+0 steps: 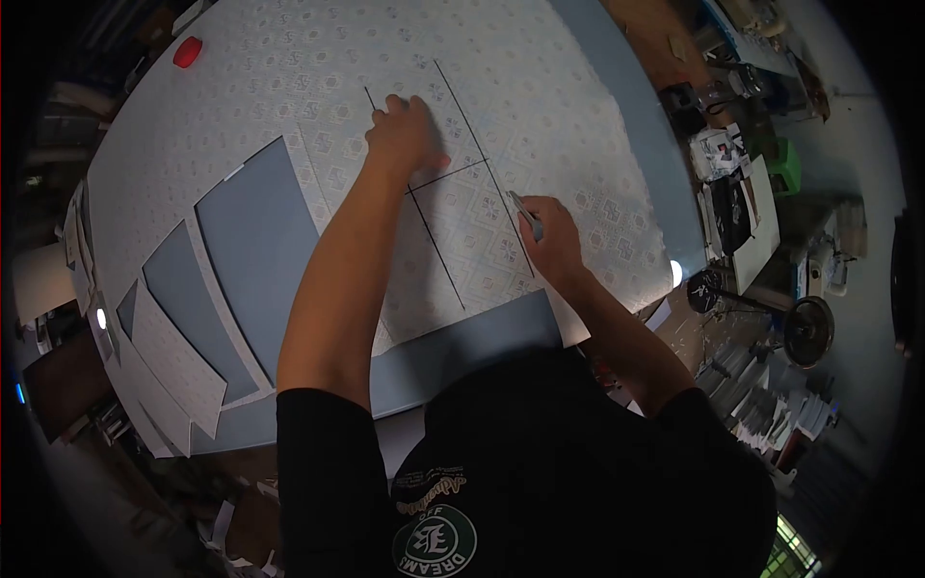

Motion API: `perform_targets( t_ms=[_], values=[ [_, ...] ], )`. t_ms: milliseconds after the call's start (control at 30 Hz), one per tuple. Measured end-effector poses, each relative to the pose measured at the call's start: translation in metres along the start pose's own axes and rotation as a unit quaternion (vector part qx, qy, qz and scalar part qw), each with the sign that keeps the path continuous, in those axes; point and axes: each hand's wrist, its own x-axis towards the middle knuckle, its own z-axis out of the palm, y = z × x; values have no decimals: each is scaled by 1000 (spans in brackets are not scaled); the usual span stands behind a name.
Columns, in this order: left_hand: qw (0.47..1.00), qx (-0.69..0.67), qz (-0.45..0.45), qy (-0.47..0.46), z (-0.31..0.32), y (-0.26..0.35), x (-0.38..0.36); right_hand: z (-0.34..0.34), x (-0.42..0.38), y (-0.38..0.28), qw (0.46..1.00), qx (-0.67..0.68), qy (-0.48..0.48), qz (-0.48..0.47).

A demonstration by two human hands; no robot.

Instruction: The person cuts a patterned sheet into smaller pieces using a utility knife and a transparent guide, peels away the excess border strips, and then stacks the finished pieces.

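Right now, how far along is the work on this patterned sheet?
Looks done: openings at left, baring the table. In hand: the right hand holds a cutter by a long dark line; the left hand rests on the sheet. Seemingly left: the panel between the lines, not yet lifted out. Whether those lines are cut, I can't tell.

– What colour is the table (657, 166)?
– Grey-blue, plain, and the same shows through the holes (252, 207) toward its left edge.
– And the sheet (540, 96)?
– Off-white, patterned with small diamonds in faint blue and beige, with thin dark lines (460, 114) on it.
– Anything brighter?
– A red cap (188, 52) near the table's left edge; the shirt (597, 462) is black, its round print (435, 540) green and white
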Motion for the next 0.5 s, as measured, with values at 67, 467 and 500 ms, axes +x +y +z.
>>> perform_targets(
  t_ms=[67,467,500],
  values=[
    [1000,-4,-4,-6,-3,7,-2,9,31,1,1000,-8,2,-10],
    [999,5,-19,49,13,4,1,73,252,-11,999,-7,29,-12],
    [998,5,-17,59,10,5,-1,75,251,-10,999,-8,30,5]
  ],
)
